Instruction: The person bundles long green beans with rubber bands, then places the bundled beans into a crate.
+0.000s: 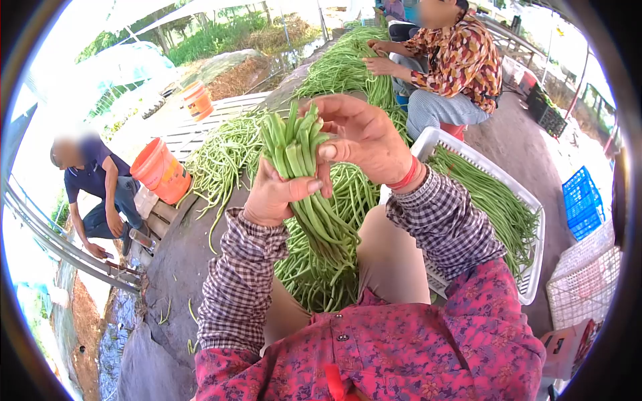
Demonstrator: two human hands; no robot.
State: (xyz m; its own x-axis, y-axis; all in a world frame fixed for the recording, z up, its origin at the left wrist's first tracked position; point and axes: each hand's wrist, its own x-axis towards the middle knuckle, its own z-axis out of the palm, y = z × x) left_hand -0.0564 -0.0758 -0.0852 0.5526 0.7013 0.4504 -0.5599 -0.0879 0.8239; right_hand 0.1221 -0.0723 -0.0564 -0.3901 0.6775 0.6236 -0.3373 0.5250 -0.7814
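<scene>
Upright between both hands is a bundle of long green beans (292, 144), its thick ends at the top and its long tails hanging toward my lap. My left hand (277, 194) is wrapped round the middle of the bundle, thumb across the front. At the bundle's upper right, my right hand (358, 137) has its fingers curved behind the bean ends and its thumb at their side; whether it grips any bean I cannot make out. A red band circles my right wrist. Loose beans (348, 190) lie in a heap below and behind the bundle.
A white crate (533, 267) of beans stands at my right. Orange buckets (160, 171) are on the left, near a crouching person (100, 174). Another person (455, 67) sits ahead by a long bean pile (344, 60). A blue crate (582, 204) is far right.
</scene>
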